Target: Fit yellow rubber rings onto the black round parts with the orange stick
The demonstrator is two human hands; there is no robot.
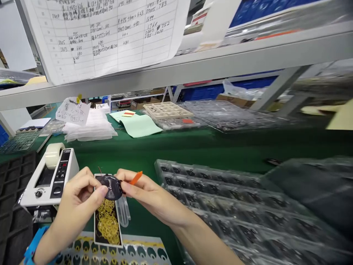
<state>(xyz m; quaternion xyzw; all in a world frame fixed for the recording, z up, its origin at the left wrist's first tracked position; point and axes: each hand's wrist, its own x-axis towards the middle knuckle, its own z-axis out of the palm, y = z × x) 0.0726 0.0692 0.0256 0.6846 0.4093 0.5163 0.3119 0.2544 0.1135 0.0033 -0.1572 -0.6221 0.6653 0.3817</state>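
Observation:
A glossy black rounded part (110, 187) is held up between both hands over the green table. My left hand (79, 193) pinches its left side with thumb and index finger. My right hand (145, 191) closes on its right edge, and an orange strip (136, 178) sticks out from those fingers. Just below the hands lies a narrow white-rimmed box (120, 235) filled with small yellow rings (108, 222). Partly tucked behind the right hand is a clear plastic piece (124, 213). A sheet of dark round stickers (143, 254) lies nearest me.
An electric tape dispenser (56, 180) stands at left beside a black compartment tray (16, 206). Clear blister trays with dark parts (209, 191) cover the right side. Across the front runs a grey shelf beam (220, 57) with a handwritten sheet (110, 40) hanging from it.

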